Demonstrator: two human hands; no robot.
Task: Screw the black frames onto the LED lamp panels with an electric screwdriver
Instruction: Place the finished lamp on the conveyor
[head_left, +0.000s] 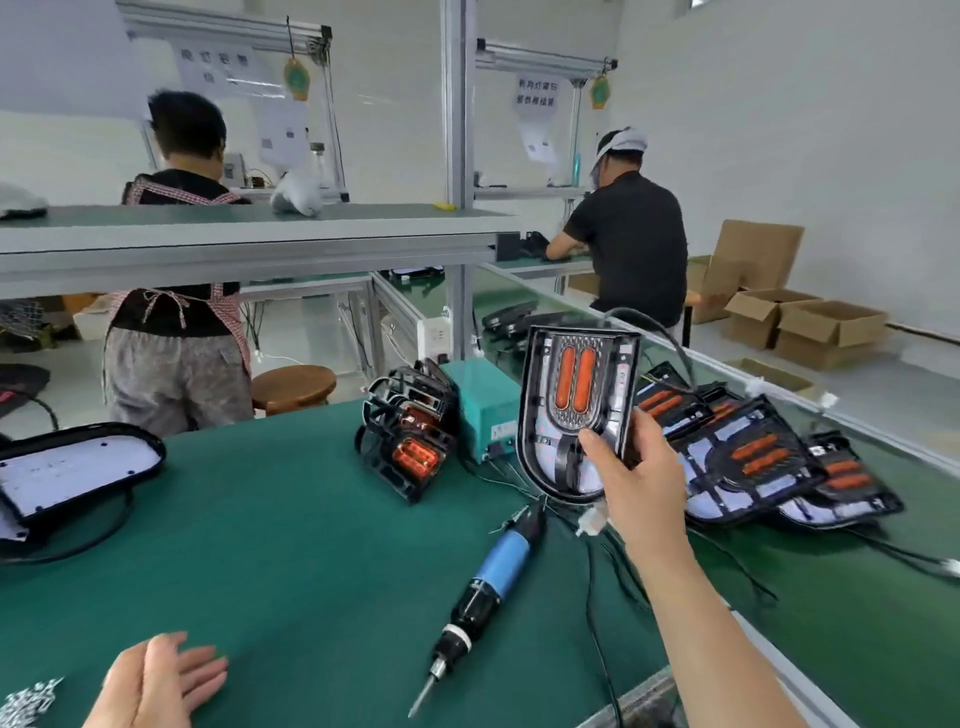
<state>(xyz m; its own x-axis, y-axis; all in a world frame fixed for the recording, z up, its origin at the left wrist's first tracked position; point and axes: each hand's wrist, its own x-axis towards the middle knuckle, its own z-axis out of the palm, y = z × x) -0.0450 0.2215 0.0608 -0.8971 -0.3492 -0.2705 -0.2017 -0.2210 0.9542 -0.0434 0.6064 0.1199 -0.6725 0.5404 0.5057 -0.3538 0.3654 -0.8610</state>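
While your right hand (631, 483) grips the lamp panel (576, 405) by its lower right edge, thumb across the face, the panel is held up off the green surface (285, 545) at about 2 o'clock. Its long axis runs 12 to 6, rounded end down, orange strips facing you. Your left hand (156, 686) is at 7 o'clock, fingers spread and relaxed, holding nothing. The electric screwdriver (493, 577) lies on the surface between your hands, bit pointing to 7 o'clock, cord end to 1 o'clock. Black frames (410, 436) lean stacked at 12 o'clock; more panels (753, 457) overlap at 3 o'clock.
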